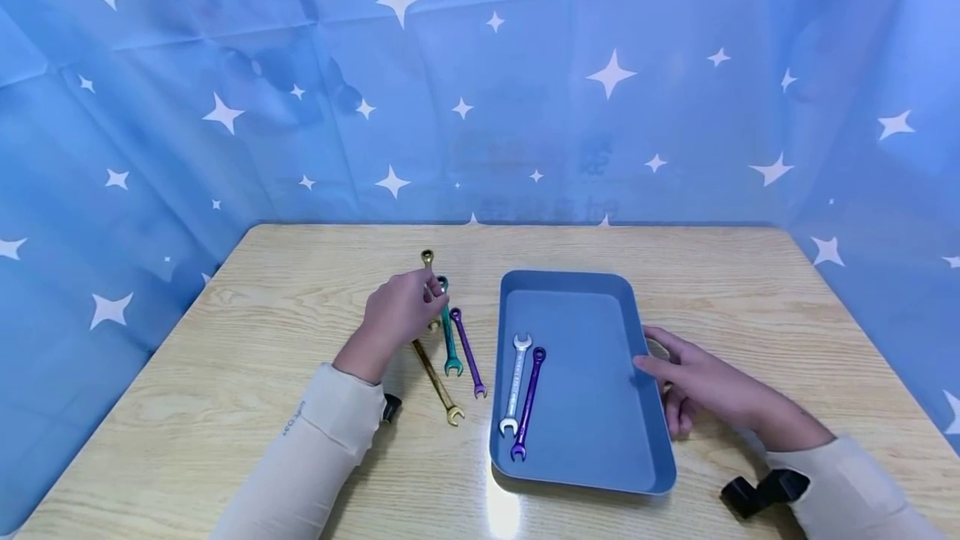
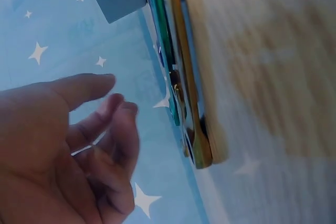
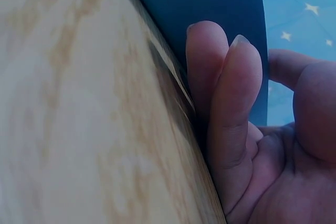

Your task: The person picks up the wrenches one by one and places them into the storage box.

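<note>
My left hand hovers over several combination wrenches on the table, thumb and fingertips apart with nothing between them in the left wrist view. Beneath and beside it lie a teal wrench, a purple wrench, a gold wrench and another gold wrench, partly hidden by the hand. My right hand grips the right side of a blue-grey tray, thumb over the rim and fingers along the outer wall. Inside the tray, a silver wrench and a purple wrench rest towards the left.
The wood-grain table ends at a blue curtain with white stars, which hangs behind it and along both sides. Each sleeve has a black wrist device, such as the one by the right cuff.
</note>
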A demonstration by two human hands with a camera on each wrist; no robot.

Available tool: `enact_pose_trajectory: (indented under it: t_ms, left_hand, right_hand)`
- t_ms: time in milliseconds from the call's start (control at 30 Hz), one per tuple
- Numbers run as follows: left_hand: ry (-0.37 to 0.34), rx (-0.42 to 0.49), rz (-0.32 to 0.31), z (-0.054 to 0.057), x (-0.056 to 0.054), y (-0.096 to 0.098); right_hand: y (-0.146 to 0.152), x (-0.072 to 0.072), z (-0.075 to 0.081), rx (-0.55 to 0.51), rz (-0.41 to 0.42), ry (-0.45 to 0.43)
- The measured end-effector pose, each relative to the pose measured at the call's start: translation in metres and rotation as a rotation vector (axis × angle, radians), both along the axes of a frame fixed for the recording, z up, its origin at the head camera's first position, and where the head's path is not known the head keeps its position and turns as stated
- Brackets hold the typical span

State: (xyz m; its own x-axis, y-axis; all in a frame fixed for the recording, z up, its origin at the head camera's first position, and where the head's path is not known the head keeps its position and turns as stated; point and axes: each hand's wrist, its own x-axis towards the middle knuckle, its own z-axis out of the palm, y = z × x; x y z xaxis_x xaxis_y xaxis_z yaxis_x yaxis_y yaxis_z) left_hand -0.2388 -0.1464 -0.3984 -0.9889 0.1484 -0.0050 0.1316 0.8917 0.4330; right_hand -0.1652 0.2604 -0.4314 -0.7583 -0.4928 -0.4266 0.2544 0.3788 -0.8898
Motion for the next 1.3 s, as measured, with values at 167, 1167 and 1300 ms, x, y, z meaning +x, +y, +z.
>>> enact_pose_trajectory:
  t_ms: [167,1167,1300]
  left_hand:
    - [-0.071,0.01,0.005,-0.001,-0.005,-0.007]
    - [-0.291,-0.226,-0.097,-0.004,-0.033,-0.014]
    - [-0.307,-0.271,-0.092,-0.003,-0.034,-0.015]
  right_hand:
    - [-0.001,0.001,0.002,0.006,-0.005,0.011]
    - [0.0,0.003,0.0,0.006,-0.012,0.023]
    - [0.0,0.002,0.0,0.006,-0.013,0.019]
